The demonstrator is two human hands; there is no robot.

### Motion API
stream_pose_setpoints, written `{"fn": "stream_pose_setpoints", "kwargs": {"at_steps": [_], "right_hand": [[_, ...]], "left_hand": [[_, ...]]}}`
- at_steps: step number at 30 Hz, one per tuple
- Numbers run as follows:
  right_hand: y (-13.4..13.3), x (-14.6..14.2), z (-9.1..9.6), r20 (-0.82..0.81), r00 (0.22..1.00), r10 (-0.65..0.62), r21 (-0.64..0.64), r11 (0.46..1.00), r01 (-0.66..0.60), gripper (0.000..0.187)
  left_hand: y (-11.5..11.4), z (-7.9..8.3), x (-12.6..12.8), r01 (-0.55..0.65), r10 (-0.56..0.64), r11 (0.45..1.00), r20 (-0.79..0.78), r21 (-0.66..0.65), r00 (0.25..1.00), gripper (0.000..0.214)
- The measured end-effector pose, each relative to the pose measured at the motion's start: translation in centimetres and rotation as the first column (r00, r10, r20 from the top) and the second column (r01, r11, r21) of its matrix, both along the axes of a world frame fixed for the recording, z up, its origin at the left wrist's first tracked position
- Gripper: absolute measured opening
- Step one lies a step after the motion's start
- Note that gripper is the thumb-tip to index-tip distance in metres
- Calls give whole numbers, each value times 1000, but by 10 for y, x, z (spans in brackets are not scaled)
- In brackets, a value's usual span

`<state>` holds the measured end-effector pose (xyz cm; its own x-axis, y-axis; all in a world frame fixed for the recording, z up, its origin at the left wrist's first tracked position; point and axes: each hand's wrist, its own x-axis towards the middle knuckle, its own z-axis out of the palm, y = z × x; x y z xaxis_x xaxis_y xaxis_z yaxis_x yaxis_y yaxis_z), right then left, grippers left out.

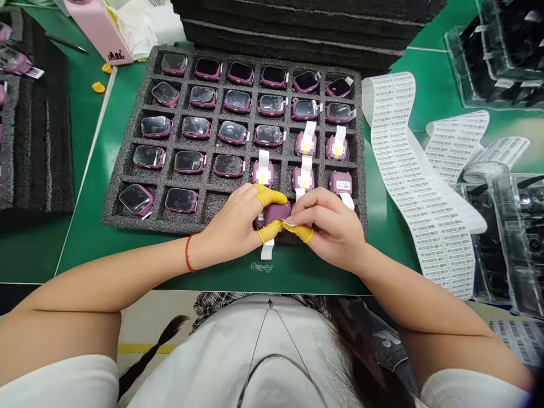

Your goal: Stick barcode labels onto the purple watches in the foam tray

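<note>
Both the left hand and right hand pinch a purple watch body just above the foam tray's near edge, where a slipping grip might crease its white label strip

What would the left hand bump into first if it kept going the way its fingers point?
Probably the right hand: the left hand points rightward across the purple watch body that both hold, and their fingertips nearly meet there.
</note>
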<state>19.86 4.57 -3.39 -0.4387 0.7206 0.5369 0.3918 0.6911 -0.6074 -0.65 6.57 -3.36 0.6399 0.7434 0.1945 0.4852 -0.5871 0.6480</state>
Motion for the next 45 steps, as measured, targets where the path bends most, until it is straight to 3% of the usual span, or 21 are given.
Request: {"fn": "stream_pose_setpoints", "kwargs": {"at_steps": [4,7,11,21,36,45], "right_hand": [[1,3,-2,99,988,115,115,985,-127,11],[3,5,0,103,984,147,27,988,-150,10],[4,4,2,75,993,86,-67,994,-81,7],[2,2,2,113,993,37,-214,977,-12,7],[2,6,0,311,950,2,78,997,-28,10],[2,6,0,308,951,-5,55,998,-13,12]], "left_hand": [[2,-11,-2,-7,3,1000,110,30,994,23],[2,-13,-3,-14,9,1000,163,28,987,17],[1,-10,-3,-31,40,998,185,-51,982,6],[2,-6,-2,28,6,988,219,-150,976,8],[2,-5,-1,-16,45,990,202,-142,978,3],[5,-6,-1,48,-27,994,207,-97,978,9]]}}
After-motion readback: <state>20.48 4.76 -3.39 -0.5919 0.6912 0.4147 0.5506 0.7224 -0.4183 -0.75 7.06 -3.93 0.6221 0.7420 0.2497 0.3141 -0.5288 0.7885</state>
